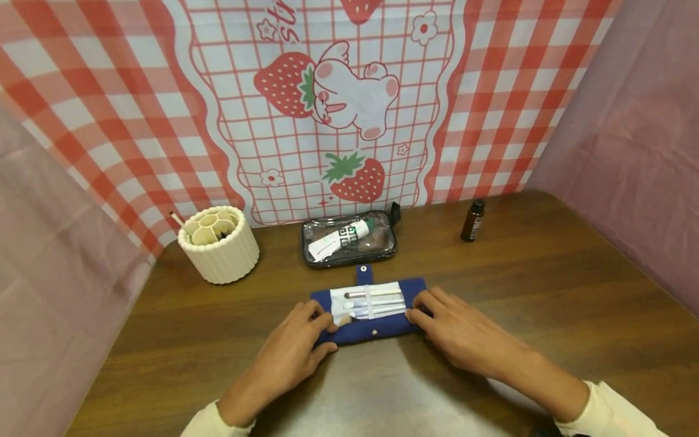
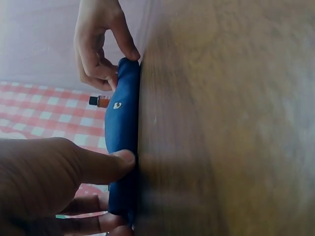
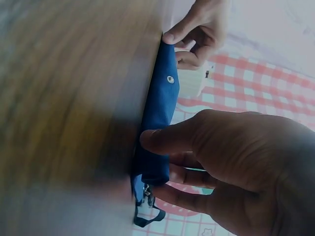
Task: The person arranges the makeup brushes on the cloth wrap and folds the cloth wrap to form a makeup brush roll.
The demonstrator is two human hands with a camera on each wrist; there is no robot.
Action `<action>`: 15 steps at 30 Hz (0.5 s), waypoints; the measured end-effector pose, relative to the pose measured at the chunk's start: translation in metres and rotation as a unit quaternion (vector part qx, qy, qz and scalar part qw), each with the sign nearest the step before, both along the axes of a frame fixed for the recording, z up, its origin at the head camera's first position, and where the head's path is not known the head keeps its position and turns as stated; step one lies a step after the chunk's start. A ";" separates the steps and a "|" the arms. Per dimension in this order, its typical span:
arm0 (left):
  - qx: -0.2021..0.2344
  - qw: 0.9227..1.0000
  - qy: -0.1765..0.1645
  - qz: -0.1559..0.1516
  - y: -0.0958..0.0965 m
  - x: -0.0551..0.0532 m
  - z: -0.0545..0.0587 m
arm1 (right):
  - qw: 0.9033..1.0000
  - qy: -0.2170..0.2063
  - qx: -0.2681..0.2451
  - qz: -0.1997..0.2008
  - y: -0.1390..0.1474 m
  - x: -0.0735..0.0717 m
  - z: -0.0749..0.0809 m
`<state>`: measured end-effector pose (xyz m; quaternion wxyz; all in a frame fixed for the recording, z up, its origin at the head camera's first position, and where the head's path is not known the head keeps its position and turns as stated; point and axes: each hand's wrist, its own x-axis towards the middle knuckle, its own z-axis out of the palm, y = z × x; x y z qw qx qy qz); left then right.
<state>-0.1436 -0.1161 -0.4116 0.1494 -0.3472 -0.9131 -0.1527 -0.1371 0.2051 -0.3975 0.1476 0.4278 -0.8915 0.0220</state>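
Note:
A blue fabric brush roll (image 1: 355, 332) lies on the table, its near edge folded over into a thick band with a metal snap. White lining shows behind the fold, with several makeup brushes (image 1: 382, 301) lying under a pale strap. At the roll's left end my left hand (image 1: 295, 341) pinches the folded band, thumb on the near side and fingers over the top. My right hand (image 1: 461, 331) grips the right end the same way. Both wrist views show the thumbs pressed against the blue roll (image 2: 129, 88). The fingertips behind the band are partly hidden.
Behind the roll lies a clear zip pouch (image 1: 311, 233) with a white tube (image 1: 333, 241) in or on it; I cannot tell which. A cream ribbed holder (image 1: 221, 261) stands at the back left. At the back right is a small dark bottle (image 1: 472, 221). Cloth hangs behind the table.

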 end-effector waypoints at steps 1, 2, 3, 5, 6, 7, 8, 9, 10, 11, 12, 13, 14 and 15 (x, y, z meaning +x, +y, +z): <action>-0.003 1.000 0.003 -0.001 0.000 0.000 0.000 | 1.000 -0.002 0.000 0.000 0.000 -0.001 0.000; -0.007 1.000 0.008 -0.001 0.001 -0.001 0.000 | 1.000 -0.004 -0.002 0.001 0.001 -0.002 0.000; -0.012 1.000 0.013 -0.001 0.001 -0.001 0.000 | 1.000 -0.004 -0.005 0.002 0.001 -0.003 0.000; -0.022 0.999 0.024 0.000 0.001 -0.001 0.001 | 1.000 -0.006 -0.013 0.003 0.002 -0.006 0.000; -0.024 0.999 0.029 0.000 0.002 -0.001 0.001 | 1.000 -0.006 -0.018 0.004 0.003 -0.007 -0.001; -0.026 0.999 0.035 -0.001 0.002 -0.002 0.001 | 1.000 -0.006 -0.021 0.006 0.003 -0.009 -0.001; -0.027 0.999 0.042 -0.002 0.002 -0.002 0.001 | 1.000 -0.005 -0.024 0.008 0.004 -0.011 -0.002; -0.026 0.998 0.048 -0.003 0.002 -0.003 0.000 | 1.000 -0.003 -0.024 0.011 0.004 -0.012 -0.002; -0.024 0.998 0.054 -0.004 0.002 -0.004 0.000 | 1.000 -0.001 -0.025 0.015 0.004 -0.014 -0.003; -0.021 0.998 0.058 -0.004 0.003 -0.005 0.000 | 1.000 0.002 -0.024 0.019 0.005 -0.016 -0.003; -0.019 0.998 0.061 -0.005 0.003 -0.006 0.000 | 1.000 0.007 -0.021 0.022 0.005 -0.017 -0.003; -0.015 0.998 0.061 -0.005 0.003 -0.006 -0.001 | 1.000 0.011 -0.017 0.024 0.005 -0.018 -0.004; -0.013 0.998 0.061 -0.004 0.004 -0.007 -0.001 | 0.999 0.016 -0.012 0.025 0.005 -0.020 -0.003; -0.010 0.998 0.059 -0.002 0.004 -0.008 -0.002 | 0.999 0.020 -0.007 0.026 0.005 -0.020 -0.003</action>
